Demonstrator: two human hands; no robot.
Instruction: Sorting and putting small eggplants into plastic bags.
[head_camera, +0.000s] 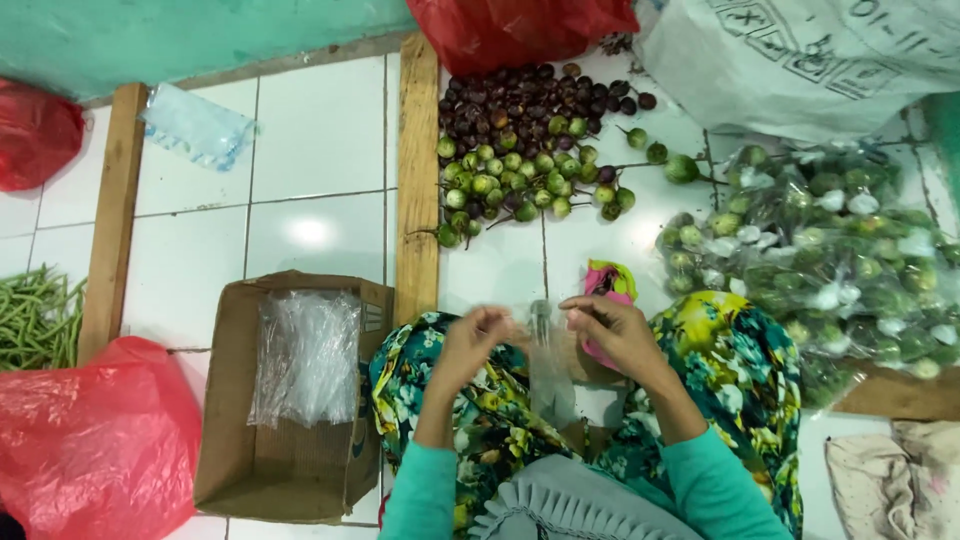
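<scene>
Head view, looking straight down: a small clear plastic bag (545, 345) is held up between the two hands, its mouth pinched at the top and its body hanging down toward the lap. The left hand (470, 345) is closed on the bag's left edge, fingers curled inward, and the right hand (612, 330) is closed on the right edge, thumb and fingertips pressed together. Both forearms are raised from teal sleeves (715, 490) and angled inward over floral-clothed knees, so that the hands nearly meet. Beyond the hands, on the white tiled floor (320, 150), a heap of small round green and dark purple fruits (530, 140) is spread. Right of the right hand, filled clear bags of green fruits (830, 270) are piled. Left of the left hand, a cardboard box (290, 400) with a bundle of clear bags (305, 355) is set. The held bag is hard to make out because of its transparency; whether anything lies in it cannot be told.
</scene>
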